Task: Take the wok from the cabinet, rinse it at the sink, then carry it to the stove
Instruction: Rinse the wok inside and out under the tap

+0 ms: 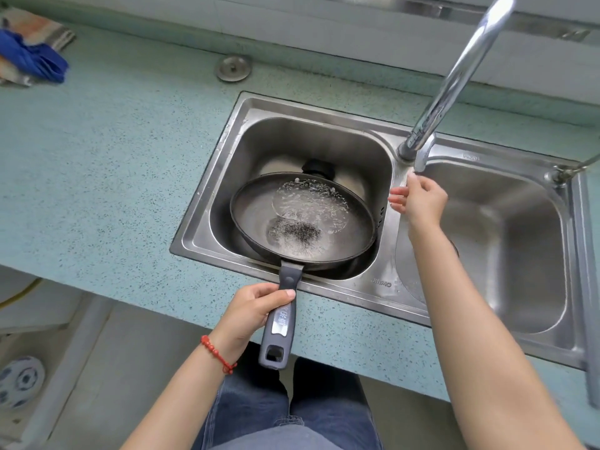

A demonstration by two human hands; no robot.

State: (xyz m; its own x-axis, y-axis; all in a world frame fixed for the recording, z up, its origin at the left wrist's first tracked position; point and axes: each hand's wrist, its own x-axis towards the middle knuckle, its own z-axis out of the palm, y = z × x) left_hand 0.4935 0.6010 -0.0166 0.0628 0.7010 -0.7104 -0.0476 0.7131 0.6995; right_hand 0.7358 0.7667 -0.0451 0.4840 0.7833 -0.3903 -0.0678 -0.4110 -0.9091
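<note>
While left hand (251, 315) clasps its handle, wok (303, 219) holds water, over sink (207, 228).

A blue cloth (35, 58) lies on a striped towel (39, 30) at the counter's (107, 164) far left corner. A round metal cap (233, 68) sits flat on the counter behind the basins. Below the counter, at lower left, stands a blue-and-white patterned dish (19, 381). A yellow hose (22, 292) curves under the counter edge.
</note>
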